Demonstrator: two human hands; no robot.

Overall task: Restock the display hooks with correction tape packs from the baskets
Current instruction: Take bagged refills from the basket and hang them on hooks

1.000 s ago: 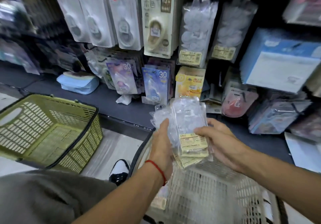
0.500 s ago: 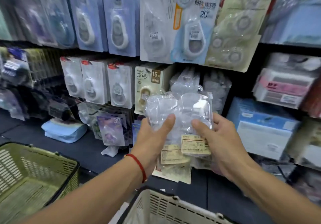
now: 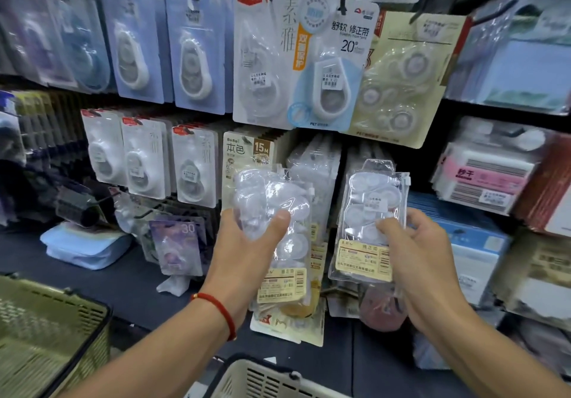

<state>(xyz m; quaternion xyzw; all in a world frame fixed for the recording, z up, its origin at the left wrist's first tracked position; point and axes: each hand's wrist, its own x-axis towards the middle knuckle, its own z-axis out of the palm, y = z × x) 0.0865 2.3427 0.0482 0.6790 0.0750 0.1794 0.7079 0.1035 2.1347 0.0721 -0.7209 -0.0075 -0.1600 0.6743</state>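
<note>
The right hand pinches 1 clear correction tape pack at mid-height, thumb in front, before the hanging rows; the left hand grips a bunched stack of packs. These look light, with slick, crinkly film over hard spools. Holding below the top hang hole should leave it free for a display hook.

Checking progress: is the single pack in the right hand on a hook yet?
No. The right hand pinches the clear pack, upright, before the display.
</note>
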